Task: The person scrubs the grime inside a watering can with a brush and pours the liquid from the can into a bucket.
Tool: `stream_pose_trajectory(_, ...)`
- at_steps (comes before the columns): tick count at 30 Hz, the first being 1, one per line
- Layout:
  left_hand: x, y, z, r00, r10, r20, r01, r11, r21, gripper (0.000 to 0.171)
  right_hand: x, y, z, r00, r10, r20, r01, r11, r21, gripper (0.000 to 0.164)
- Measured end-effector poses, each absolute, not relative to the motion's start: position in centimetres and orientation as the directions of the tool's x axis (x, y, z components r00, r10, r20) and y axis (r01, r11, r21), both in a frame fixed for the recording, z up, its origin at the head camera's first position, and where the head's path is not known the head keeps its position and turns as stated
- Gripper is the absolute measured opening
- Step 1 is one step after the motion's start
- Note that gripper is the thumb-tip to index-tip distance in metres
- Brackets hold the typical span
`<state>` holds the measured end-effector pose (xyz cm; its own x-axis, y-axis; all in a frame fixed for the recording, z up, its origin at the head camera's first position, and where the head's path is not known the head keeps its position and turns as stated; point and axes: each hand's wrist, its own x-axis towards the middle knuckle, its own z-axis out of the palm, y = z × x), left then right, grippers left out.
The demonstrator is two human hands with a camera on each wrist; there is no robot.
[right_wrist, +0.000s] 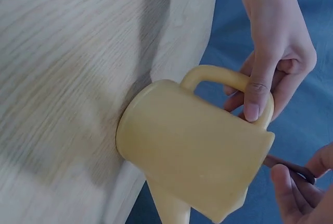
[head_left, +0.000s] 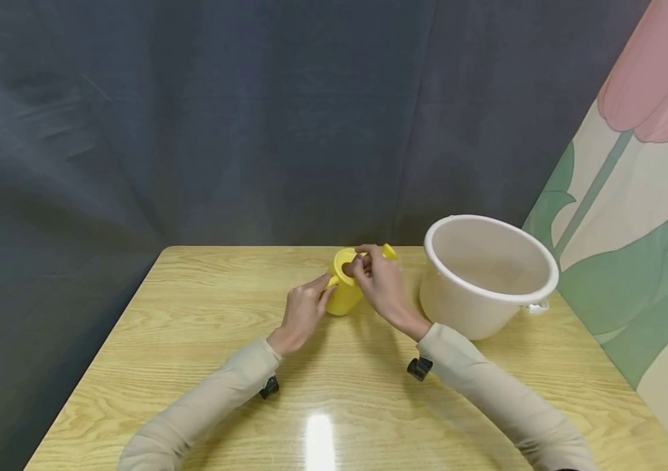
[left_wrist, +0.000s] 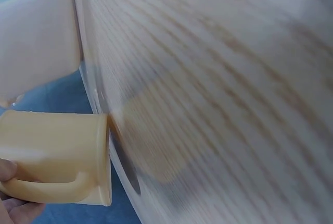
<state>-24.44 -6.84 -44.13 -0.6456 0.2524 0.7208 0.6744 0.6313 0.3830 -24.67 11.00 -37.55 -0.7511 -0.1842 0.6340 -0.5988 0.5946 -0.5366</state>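
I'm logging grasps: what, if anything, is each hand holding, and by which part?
The left hand holds the yellow watering can by its handle; the right hand pinches a thin brown object by its outer end.

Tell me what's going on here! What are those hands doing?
A person is handling a yellow watering can. The left hand grips its handle, while the right hand holds a thin brown thing at the opening on top. I can't tell what that brown thing is. A big white bucket stands on the wooden table, to the right of the can.
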Motion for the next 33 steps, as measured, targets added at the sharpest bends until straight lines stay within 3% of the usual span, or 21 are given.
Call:
stream_pose_trajectory(19, -24.3, -7.0, -44.1, -0.629, 0.267, 0.730, 0.695, 0.614, 0.375, 0.012, -24.1, 12.5, -35.5, -0.726, -0.200, 0.658, -0.654, 0.496, -0.570, 0.017)
stream_pose_trajectory(33, -24.4, -6.7, -43.9, -0.642, 0.267, 0.718, 0.684, 0.623, 0.380, 0.008, -24.4, 11.6, -36.2, -0.740, -0.167, 0.652, -0.615, 0.559, -0.556, 0.014)
